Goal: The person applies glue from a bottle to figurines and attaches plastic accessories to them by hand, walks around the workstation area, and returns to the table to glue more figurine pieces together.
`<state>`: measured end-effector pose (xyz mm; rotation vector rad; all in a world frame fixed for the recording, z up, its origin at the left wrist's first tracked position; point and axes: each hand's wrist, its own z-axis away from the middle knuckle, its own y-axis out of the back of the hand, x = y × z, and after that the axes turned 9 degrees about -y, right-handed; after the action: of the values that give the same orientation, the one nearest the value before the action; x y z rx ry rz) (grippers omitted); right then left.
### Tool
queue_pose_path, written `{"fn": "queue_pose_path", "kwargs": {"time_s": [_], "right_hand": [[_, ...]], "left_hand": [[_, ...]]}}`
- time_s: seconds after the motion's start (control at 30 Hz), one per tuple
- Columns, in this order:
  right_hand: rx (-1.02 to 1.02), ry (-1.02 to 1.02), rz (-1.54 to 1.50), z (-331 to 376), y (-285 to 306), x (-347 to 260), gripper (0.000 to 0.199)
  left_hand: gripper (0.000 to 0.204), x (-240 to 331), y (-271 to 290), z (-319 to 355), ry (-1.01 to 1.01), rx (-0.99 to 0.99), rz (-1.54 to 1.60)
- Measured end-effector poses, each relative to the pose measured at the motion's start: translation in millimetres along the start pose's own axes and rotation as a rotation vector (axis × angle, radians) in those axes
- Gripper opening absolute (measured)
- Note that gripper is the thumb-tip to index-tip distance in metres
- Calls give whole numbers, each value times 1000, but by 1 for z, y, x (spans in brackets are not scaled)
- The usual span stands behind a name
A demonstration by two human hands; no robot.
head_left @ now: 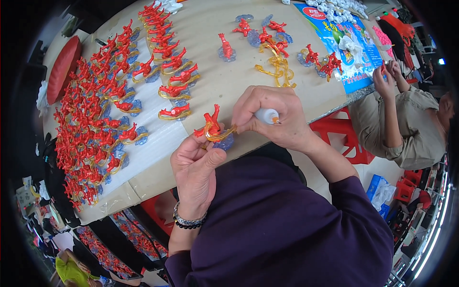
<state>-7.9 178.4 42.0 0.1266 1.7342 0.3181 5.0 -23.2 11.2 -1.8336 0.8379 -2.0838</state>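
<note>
Between its thumb and fingers, my left hand (193, 170) holds a small red figurine (212, 120) with raised limbs. Under the figurine is a translucent blue base (224, 143), partly covered by the thumb. A translucent yellow curved strip (223, 136) wraps around the figurine's front. The fingertips of my right hand (287, 117) pinch the strip's right end. Tucked in the palm of that same hand is a white squeeze bottle (266, 115), its orange-tipped nozzle pointing right. The exact contact between strip and base is hidden by the fingers.
Rows of finished-looking red figurines (174, 111) cover the table's left side. Loose yellow strips (277, 71) and several figurines on blue bases (226, 50) lie farther back. A red tray (64, 69) stands far left. Another person (399, 122) works at right beside a red stool (342, 136).
</note>
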Motion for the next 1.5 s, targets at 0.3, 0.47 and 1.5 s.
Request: {"fn": "queue_pose_path", "kwargs": {"time_s": [0.3,0.47,1.5], "right_hand": [[-60,-5,-127,-1,0,5,17],[-88,-16,-100,-1,2,5,18],[292,372,113,23,-34,17,32]], "left_hand": [[46,3,-1,0,45,-38,2],[42,8,-4,-1,94,-48,16],[31,-6,-14,2,93,20,358]]}}
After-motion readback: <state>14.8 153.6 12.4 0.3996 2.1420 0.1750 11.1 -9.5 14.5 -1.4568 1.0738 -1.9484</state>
